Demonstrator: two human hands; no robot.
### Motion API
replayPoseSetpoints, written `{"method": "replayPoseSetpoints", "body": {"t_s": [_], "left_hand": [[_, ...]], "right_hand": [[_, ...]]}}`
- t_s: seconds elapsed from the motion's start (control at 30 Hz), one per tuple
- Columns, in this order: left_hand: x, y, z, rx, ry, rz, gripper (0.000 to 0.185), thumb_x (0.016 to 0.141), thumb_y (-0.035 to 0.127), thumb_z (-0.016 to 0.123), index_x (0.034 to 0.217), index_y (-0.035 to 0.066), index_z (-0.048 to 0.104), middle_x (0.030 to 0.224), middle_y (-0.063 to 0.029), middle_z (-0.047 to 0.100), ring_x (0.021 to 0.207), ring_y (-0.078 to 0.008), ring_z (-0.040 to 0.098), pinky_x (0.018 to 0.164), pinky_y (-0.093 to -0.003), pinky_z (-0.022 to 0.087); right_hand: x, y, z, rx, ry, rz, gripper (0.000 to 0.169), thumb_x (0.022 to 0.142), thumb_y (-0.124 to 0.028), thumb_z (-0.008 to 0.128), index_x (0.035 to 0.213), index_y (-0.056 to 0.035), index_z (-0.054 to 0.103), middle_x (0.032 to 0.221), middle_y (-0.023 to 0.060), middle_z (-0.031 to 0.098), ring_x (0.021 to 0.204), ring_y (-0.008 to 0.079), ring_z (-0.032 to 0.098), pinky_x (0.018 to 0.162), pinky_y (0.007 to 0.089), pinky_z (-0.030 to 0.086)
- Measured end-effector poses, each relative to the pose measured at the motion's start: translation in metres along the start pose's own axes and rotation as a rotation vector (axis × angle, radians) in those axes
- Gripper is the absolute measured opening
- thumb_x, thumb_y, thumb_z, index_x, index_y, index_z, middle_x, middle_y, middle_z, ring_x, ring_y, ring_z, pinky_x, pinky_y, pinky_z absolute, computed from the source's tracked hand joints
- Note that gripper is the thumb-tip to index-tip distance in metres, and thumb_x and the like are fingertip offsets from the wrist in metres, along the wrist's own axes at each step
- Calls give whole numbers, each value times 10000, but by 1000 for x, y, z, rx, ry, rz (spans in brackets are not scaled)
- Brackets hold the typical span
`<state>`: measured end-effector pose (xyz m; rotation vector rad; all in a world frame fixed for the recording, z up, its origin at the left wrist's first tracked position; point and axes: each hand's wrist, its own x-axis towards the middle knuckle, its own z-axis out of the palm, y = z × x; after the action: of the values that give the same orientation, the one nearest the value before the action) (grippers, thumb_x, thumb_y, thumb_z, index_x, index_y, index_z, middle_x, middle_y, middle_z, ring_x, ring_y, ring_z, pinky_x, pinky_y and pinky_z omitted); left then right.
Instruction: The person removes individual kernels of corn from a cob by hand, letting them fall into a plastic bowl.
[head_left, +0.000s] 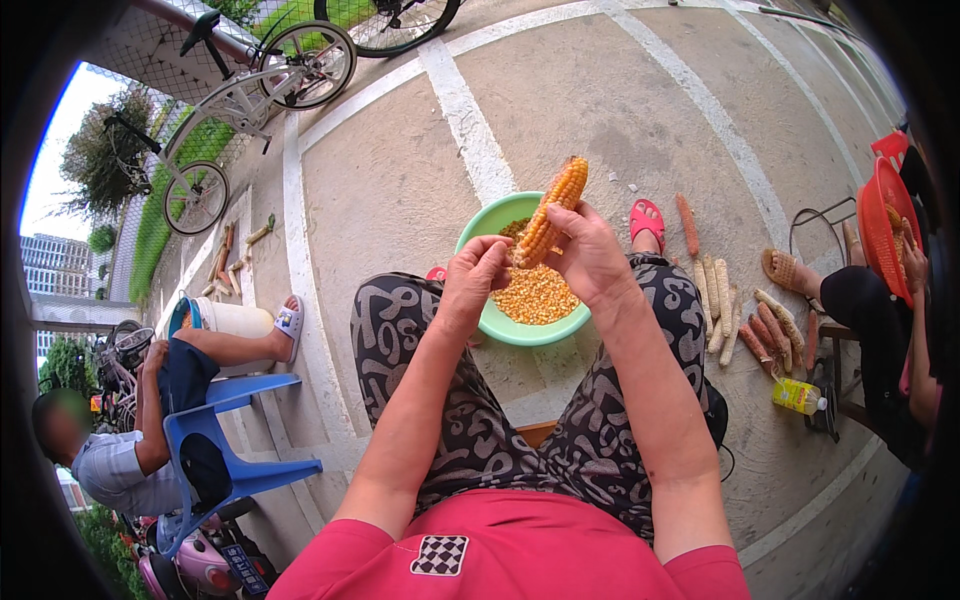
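Observation:
My right hand (589, 251) grips an ear of yellow-orange corn (555, 210), tilted with its upper end to the right. Close by the ear's lower end, my left hand (478, 279) has its fingers curled and thumb drawn in. Whether those fingertips touch the ear or pinch a kernel cannot be made out. Beneath both hands, between my knees, a light green plastic basin (489, 219) rests on the ground. Loose yellow corn kernels (536, 296) lie in it, with darker bits towards its far side, partly hidden by the hands and ear.
Bare corn cobs (720, 300) lie right of my leg near a yellow-labelled bottle (796, 396). At far right, another person's hand (913, 259) is at a red basin (877, 225). Leftward, a person sits on a blue plastic chair (217, 442) beside a white bucket (244, 322). Bicycles (225, 105) stand along the fence.

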<state>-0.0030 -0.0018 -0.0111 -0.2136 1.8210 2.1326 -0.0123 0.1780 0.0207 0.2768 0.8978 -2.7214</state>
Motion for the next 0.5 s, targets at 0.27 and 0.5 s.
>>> {"method": "replayPoseSetpoints", "body": {"t_s": [0.27, 0.5], "left_hand": [[-12, 13, 15, -151, -143, 70, 284, 893, 239, 640, 1079, 40, 560, 807, 1, 577, 676, -62, 556, 636, -212, 497], [-13, 11, 18, -56, -73, 139, 196, 907, 200, 619, 1028, 54, 572, 877, -15, 607, 709, -80, 574, 705, -251, 517]], "right_hand": [[4, 4, -5, -13, 47, -29, 396, 881, -125, 620, 1191, -8, 404, 1070, 86, 498, 965, 196, 556, 814, 400, 518], [4, 9, -1, -44, 105, -69, 436, 868, -74, 635, 1212, -10, 376, 1107, 98, 487, 999, 217, 549, 858, 405, 502]]}}
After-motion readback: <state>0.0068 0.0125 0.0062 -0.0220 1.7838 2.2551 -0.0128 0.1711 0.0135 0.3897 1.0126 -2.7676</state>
